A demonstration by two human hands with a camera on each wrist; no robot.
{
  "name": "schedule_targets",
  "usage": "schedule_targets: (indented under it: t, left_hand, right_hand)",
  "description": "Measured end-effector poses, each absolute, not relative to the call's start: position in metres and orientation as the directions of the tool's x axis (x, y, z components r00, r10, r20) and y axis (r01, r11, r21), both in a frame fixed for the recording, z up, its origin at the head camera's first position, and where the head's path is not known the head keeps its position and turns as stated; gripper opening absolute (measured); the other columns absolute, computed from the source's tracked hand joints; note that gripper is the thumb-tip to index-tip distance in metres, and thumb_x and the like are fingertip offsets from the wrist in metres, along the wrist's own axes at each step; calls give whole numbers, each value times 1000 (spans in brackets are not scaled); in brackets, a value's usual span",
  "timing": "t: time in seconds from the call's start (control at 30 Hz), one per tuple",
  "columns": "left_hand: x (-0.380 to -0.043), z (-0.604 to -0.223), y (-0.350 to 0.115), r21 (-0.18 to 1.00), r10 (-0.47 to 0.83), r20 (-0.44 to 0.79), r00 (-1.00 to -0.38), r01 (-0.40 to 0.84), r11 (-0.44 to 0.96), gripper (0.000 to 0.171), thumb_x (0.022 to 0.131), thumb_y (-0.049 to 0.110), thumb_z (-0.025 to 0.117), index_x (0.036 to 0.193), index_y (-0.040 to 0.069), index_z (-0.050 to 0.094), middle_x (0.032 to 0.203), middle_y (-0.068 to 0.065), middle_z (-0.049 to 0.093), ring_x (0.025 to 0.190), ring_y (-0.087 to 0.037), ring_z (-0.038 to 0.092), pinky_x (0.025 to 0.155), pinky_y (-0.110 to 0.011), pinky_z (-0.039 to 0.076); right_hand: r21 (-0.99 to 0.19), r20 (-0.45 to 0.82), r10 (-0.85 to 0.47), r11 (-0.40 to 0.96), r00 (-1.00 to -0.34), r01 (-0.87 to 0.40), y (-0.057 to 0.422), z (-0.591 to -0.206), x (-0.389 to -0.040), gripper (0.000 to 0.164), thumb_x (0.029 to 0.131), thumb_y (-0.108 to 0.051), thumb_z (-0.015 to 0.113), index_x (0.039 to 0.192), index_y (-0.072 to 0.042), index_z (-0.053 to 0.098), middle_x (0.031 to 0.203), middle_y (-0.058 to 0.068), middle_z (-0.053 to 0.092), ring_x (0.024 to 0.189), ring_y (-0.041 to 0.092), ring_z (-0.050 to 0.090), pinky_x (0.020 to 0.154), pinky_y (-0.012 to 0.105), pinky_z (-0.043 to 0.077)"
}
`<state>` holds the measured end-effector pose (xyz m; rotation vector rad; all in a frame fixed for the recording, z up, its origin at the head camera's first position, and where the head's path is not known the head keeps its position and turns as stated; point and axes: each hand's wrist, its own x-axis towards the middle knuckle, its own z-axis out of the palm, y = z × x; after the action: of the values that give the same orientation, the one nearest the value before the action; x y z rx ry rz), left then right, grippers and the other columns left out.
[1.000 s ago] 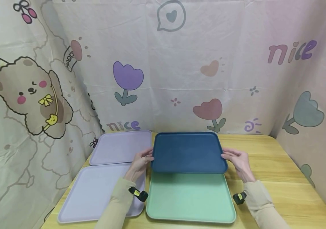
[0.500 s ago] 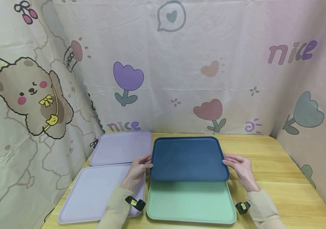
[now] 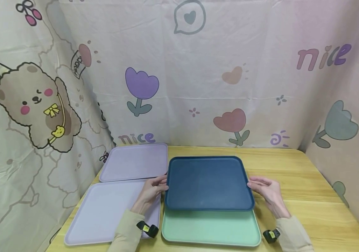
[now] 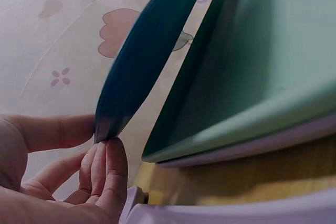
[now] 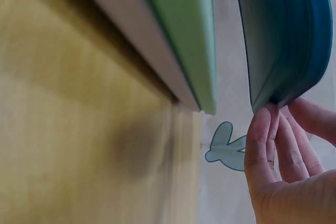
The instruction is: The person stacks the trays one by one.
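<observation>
A dark blue rectangular tray (image 3: 209, 183) is held between both hands, raised over a mint green tray (image 3: 211, 227). My left hand (image 3: 150, 191) pinches its left edge, thumb on top and fingers beneath. At the opposite edge, my right hand (image 3: 269, 191) pinches the rim the same way. Both wrist views show a gap between the blue tray (image 4: 144, 56) and the green tray (image 5: 184, 40). Under the green tray lies another tray with a pale purple rim (image 4: 252, 145). The far part of the green tray is hidden by the blue one.
Two lilac trays lie on the left of the wooden table (image 3: 318, 196): a rear one (image 3: 135, 161) and a front one (image 3: 104, 213), partly covered by the left forearm. A printed curtain (image 3: 192, 70) hangs behind the table and along both sides.
Both hands have drawn the blue tray toward the near side, and it covers more of the green tray. The grip at each edge stays the same. The other trays have not moved.
</observation>
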<state>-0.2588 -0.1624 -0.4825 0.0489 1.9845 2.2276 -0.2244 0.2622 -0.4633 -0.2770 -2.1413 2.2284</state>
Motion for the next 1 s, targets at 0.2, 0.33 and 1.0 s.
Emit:
schedule_targets:
  t: [0.2,0.33,1.0]
  left_hand:
    - [-256,-486,-165,992,155,-88,-984,-100,-73,58,84,-13,64,137,-22,44,97,-3,71,85,-3,67,75,-15,57]
    - [-255,-489,-167,994,163,-93,-982,-102,-48,54,84,-12,65,135,-22,48,97,-3,72,85,-4,67,75,-16,58]
    - [-248,-494,-175,987,216,-149,-965,-160,-31,48,87,-2,71,127,-21,55,88,2,76,74,-5,70,70,-21,60]
  right_hand:
    - [-989,-148,119,-21,-982,147,267,-468,-223,20,87,0,74,103,-12,73,81,-9,78,79,5,74,76,24,62]
    - [-986,-165,107,4,-980,167,268,-470,-223,29,87,0,73,116,0,68,82,-7,78,79,6,73,75,25,63]
    - [-982,-135,-149,153,-980,112,285,-476,-221,49,92,-6,69,129,21,53,91,-6,74,84,7,72,79,24,62]
